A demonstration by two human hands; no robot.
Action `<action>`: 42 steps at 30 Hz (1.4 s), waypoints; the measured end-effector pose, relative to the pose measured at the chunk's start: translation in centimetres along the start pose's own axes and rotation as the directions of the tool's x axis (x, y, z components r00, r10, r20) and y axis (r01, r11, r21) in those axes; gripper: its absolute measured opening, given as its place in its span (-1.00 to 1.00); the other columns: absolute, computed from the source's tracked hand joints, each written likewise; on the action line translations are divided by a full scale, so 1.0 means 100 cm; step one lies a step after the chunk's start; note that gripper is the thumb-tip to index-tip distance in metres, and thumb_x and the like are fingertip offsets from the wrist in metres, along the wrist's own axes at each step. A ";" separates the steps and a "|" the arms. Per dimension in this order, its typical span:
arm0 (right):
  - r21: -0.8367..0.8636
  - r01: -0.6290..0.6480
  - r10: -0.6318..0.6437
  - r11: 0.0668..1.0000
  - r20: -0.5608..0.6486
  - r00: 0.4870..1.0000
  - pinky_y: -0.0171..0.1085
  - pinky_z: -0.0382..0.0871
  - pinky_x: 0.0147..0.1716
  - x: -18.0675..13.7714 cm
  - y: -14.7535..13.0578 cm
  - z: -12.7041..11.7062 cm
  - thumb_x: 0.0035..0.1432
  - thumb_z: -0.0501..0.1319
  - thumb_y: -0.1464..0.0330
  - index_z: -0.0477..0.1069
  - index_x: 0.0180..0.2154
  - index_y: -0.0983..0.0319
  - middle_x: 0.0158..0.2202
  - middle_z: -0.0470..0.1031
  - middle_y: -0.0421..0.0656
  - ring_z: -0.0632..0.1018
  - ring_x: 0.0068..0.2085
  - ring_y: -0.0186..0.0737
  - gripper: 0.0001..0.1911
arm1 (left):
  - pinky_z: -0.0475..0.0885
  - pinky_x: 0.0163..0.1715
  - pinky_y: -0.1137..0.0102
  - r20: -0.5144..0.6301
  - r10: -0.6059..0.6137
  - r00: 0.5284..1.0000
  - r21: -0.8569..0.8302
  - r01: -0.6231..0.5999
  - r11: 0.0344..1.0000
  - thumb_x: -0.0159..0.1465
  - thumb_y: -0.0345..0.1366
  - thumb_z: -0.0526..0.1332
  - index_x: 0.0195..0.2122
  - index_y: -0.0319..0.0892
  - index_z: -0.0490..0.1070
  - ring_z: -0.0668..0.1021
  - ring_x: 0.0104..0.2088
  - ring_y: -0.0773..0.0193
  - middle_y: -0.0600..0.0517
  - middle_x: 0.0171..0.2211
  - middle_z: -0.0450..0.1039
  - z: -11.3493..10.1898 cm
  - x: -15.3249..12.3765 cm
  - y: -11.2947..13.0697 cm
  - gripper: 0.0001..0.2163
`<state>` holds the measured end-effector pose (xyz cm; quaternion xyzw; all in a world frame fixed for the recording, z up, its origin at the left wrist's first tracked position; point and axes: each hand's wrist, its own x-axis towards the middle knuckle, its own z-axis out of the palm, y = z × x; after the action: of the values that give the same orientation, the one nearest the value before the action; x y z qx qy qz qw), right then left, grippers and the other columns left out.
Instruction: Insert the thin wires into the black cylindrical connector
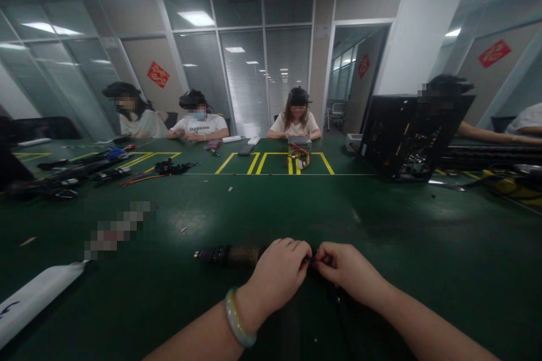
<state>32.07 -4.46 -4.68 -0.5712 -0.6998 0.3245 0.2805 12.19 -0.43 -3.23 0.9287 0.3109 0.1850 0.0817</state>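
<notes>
A dark, cylindrical electric screwdriver [237, 255] lies sideways on the green table, its metal tip pointing left. My left hand [282, 265], with a pale green bangle at the wrist, is closed over its rear part. Close beside it, my right hand [342, 268] pinches at the tool's tail end with thumb and fingertips. A black cable [341, 304] runs down from there toward me. The small dark piece between both hands is mostly covered by my fingers.
A long white packet [42, 296] lies at the left. Bundled black cables [63, 175] and coloured wires [163, 169] lie behind it. Back right stands an open black computer case [402, 141]. Several people sit across the table, one behind a power supply [298, 144].
</notes>
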 end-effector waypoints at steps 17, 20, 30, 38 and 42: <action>0.035 -0.044 0.043 0.998 0.015 0.999 -0.46 0.23 -0.60 0.000 0.003 0.000 0.23 0.17 0.35 0.43 -0.30 0.22 -0.47 0.49 -0.26 0.45 -0.56 -0.37 -0.90 | 0.33 -0.07 0.27 -0.009 -0.006 1.000 -0.052 0.006 0.999 0.30 -0.34 0.24 -0.21 -0.11 0.36 0.47 -0.16 0.19 0.08 -0.21 0.45 0.006 0.001 -0.005 -0.93; 0.084 -0.058 0.056 0.995 0.027 0.998 -0.47 0.23 -0.62 0.001 0.007 0.002 0.24 0.17 0.33 0.43 -0.30 0.23 -0.48 0.48 -0.27 0.43 -0.58 -0.38 -0.89 | 0.33 -0.06 0.26 -0.008 0.006 1.000 -0.043 -0.006 0.999 0.28 -0.39 0.22 -0.21 -0.11 0.37 0.47 -0.14 0.18 0.07 -0.20 0.45 0.005 0.000 -0.004 -0.92; 0.063 -0.045 0.044 0.997 0.009 0.999 -0.46 0.26 -0.59 0.001 0.004 -0.001 0.22 0.19 0.35 0.44 -0.31 0.22 -0.46 0.50 -0.26 0.45 -0.55 -0.38 -0.91 | 0.32 -0.06 0.26 -0.014 0.007 1.000 -0.049 -0.008 0.999 0.28 -0.40 0.21 -0.22 -0.11 0.37 0.46 -0.14 0.19 0.08 -0.20 0.45 0.005 0.000 -0.005 -0.92; 0.125 -0.067 0.063 0.990 0.039 0.997 -0.47 0.24 -0.62 0.002 0.010 0.003 0.24 0.19 0.29 0.45 -0.29 0.21 -0.46 0.48 -0.27 0.42 -0.57 -0.39 -0.87 | 0.31 -0.10 0.28 -0.013 -0.004 1.000 -0.050 0.004 0.999 0.28 -0.39 0.22 -0.23 -0.11 0.39 0.46 -0.17 0.19 0.08 -0.23 0.46 0.002 0.000 -0.003 -0.93; 0.138 -0.106 0.098 0.985 0.064 0.993 -0.48 0.25 -0.60 0.001 0.007 0.000 0.21 0.22 0.32 0.47 -0.26 0.22 -0.44 0.50 -0.25 0.44 -0.55 -0.39 -0.89 | 0.31 -0.15 0.29 -0.010 -0.007 1.000 -0.041 0.007 0.999 0.28 -0.39 0.21 -0.25 -0.11 0.39 0.46 -0.20 0.20 0.08 -0.26 0.46 0.001 0.001 -0.002 -0.95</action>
<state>32.47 -4.23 -5.27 -0.5754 -0.6527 0.4032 0.2833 12.23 -0.20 -3.28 0.9248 0.3106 0.1956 0.0999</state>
